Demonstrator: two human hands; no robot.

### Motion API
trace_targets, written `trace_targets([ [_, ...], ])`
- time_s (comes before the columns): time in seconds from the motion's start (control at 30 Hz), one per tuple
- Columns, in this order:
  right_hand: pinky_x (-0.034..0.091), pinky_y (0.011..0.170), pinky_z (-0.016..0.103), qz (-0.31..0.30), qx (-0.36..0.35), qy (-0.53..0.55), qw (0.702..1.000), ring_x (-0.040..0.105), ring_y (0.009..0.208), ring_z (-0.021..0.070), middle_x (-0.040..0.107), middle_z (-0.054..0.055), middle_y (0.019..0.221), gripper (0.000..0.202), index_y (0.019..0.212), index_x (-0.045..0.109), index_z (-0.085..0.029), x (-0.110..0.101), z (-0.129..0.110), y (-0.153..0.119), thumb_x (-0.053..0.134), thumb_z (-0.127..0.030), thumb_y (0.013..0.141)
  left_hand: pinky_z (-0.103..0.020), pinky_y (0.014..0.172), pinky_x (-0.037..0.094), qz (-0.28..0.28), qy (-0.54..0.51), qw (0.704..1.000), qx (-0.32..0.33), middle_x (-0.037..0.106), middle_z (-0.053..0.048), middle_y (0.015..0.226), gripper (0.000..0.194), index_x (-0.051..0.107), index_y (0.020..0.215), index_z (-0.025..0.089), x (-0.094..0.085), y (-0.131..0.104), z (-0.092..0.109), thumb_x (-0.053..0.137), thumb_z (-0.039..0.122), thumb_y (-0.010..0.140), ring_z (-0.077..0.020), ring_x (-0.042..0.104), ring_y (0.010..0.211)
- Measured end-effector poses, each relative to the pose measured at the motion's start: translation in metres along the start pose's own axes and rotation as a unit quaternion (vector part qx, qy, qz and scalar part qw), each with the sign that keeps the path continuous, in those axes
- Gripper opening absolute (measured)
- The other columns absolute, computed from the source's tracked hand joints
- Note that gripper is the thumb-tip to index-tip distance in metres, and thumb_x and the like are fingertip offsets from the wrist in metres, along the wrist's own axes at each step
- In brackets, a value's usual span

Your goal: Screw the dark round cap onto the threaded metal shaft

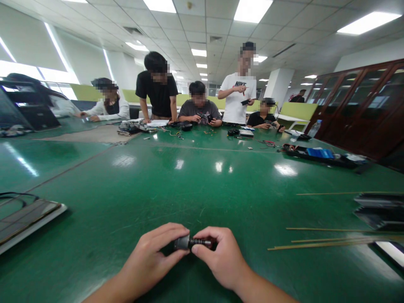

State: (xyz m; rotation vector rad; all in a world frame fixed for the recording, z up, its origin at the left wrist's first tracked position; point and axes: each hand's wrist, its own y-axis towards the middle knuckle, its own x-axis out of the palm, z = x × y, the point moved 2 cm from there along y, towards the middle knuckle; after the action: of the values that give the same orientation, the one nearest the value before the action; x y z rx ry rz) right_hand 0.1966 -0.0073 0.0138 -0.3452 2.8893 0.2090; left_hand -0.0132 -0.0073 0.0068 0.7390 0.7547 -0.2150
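Low in the middle of the head view, both hands meet over the green table around a small part. Its dark grey cylinder body lies between the thumb and fingers of my left hand. From the body a thin ringed metal shaft points to the right. My right hand is curled about this shaft, thumb in front and fingers behind. A dark reddish piece by the right fingers is mostly hidden, so I cannot tell what it is.
A flat panel with a white edge lies at the left. Thin sticks and dark ridged pieces are at the right. Farther back stand a black tray and a bottle. Several people work across the table.
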Motion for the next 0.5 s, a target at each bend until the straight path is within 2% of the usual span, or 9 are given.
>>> trace_targets([
  [0.5,0.046,0.062,0.024,-0.001,0.003,0.007,1.000,0.062,0.066,0.0154,0.072,0.002,0.072,0.011,0.085,0.080,-0.017,-0.0017,-0.0014,-0.0001,0.074,-0.018,0.076,-0.026,0.089,0.060,0.013,0.024,1.000,0.005,0.073,-0.004,0.109,0.031,0.068,0.117,0.028,-0.0026,0.0009,0.0053,0.073,0.024,0.087,-0.0178,0.071,0.100],
])
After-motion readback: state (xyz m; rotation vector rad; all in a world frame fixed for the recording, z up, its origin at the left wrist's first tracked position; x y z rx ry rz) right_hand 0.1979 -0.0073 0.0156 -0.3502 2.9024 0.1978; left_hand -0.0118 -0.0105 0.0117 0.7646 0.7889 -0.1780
